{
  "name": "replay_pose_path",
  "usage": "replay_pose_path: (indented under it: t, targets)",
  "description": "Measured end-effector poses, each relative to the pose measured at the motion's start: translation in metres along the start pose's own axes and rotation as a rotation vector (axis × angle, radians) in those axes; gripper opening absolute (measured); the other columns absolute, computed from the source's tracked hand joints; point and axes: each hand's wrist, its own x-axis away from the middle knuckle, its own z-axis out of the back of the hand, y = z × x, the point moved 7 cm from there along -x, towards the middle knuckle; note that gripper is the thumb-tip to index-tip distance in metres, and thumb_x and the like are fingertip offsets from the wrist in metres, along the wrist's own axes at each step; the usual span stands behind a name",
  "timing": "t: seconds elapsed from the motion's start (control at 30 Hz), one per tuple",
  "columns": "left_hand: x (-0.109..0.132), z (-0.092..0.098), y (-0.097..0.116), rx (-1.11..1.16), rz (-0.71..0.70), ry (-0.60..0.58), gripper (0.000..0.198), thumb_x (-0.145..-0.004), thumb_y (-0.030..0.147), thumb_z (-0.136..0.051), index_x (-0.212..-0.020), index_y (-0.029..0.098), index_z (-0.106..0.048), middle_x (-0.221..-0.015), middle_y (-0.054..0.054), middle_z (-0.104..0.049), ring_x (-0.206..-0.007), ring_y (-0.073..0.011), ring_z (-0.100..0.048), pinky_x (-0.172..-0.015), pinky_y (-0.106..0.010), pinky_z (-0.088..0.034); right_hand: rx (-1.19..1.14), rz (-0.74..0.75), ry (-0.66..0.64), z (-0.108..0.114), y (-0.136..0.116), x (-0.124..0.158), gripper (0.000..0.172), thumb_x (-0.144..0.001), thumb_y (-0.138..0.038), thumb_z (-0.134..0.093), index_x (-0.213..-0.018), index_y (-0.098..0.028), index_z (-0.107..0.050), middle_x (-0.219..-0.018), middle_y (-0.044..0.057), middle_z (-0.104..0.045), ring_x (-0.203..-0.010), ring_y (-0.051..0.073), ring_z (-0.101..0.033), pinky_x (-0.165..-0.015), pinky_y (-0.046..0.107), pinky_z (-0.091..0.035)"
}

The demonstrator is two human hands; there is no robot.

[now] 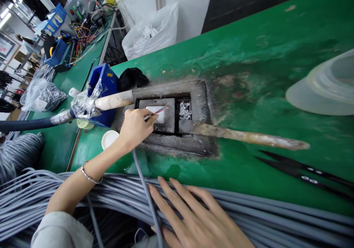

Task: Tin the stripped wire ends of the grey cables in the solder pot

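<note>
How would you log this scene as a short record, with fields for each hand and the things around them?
Left hand: holding a cable end, thin coloured wires showing
Right hand: spread over the grey cable bundle
Centre: grimy rectangular frame with a white block and shiny fragments inside
Tool across frame edge: flat-bladed scraper
Picture right: black snips, translucent container
Picture left of frame: pale nozzle by a blue bin
Work surface: green bench

left hand (136, 128) — pinched | right hand (190, 218) — spread, palm down
</note>
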Motion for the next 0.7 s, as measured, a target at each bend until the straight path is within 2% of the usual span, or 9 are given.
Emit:
replay_pose_path:
  t: [0.13,0.23,0.33,0.43,0.57,0.7]
  targets:
    - [0.000,-0.001,0.001,-0.001,0.000,-0.002,0.018,-0.082,0.021,-0.062,-0.073,0.012,-0.075,-0.062,-0.005,-0.069,-0.049,-0.0105,-0.049,-0.056,-0.025,-0.037,-0.003,-0.011,0.007,0.000,0.001,-0.001,0.032,-0.092,-0.030,-0.046,-0.115,-0.018,-0.064,-0.114,0.007,-0.068,-0.105,0.023,-0.059,-0.090,0.038,-0.039]
    - [0.002,0.011,0.002,0.060,0.008,0.066,0.017,-0.079,0.021,-0.063,-0.070,0.012,-0.074,-0.056,-0.003,-0.065,-0.046,-0.0088,-0.044,-0.052,-0.024,-0.034,0.027,0.001,0.008,-0.001,0.000,-0.001,0.032,-0.091,-0.032,-0.049,-0.115,-0.018,-0.064,-0.114,0.008,-0.068,-0.105,0.023,-0.058,-0.090,0.038,-0.039]
    - [0.009,0.027,0.001,0.189,0.051,0.121,0.022,-0.078,0.028,-0.063,-0.067,0.012,-0.073,-0.047,0.001,-0.053,-0.044,-0.0078,-0.037,-0.047,-0.023,-0.028,0.051,0.006,0.019,-0.001,-0.001,0.000,0.033,-0.089,-0.034,-0.053,-0.115,-0.018,-0.064,-0.113,0.008,-0.068,-0.104,0.022,-0.059,-0.089,0.037,-0.041]
    - [0.018,0.034,-0.004,0.343,0.129,0.103,0.029,-0.076,0.037,-0.063,-0.064,0.011,-0.071,-0.044,0.003,-0.043,-0.045,-0.0073,-0.031,-0.044,-0.023,-0.022,0.042,-0.005,0.033,0.000,-0.001,-0.001,0.032,-0.089,-0.034,-0.052,-0.113,-0.018,-0.065,-0.111,0.008,-0.068,-0.103,0.022,-0.059,-0.089,0.037,-0.041]
    - [0.029,0.031,-0.009,0.516,0.240,0.051,0.028,-0.070,0.038,-0.064,-0.063,0.011,-0.069,-0.046,0.003,-0.040,-0.046,-0.0069,-0.028,-0.042,-0.023,-0.018,0.038,-0.018,0.050,0.002,0.000,-0.003,0.031,-0.091,-0.036,-0.051,-0.111,-0.018,-0.066,-0.110,0.007,-0.069,-0.102,0.022,-0.059,-0.090,0.037,-0.041]
    - [0.037,0.030,-0.007,0.594,0.279,0.039,0.031,-0.067,0.041,-0.065,-0.060,0.012,-0.067,-0.045,0.004,-0.034,-0.045,-0.0062,-0.024,-0.041,-0.023,-0.015,0.060,-0.024,0.045,0.001,-0.001,-0.005,0.030,-0.092,-0.037,-0.053,-0.111,-0.019,-0.066,-0.109,0.008,-0.069,-0.101,0.023,-0.059,-0.089,0.038,-0.041]
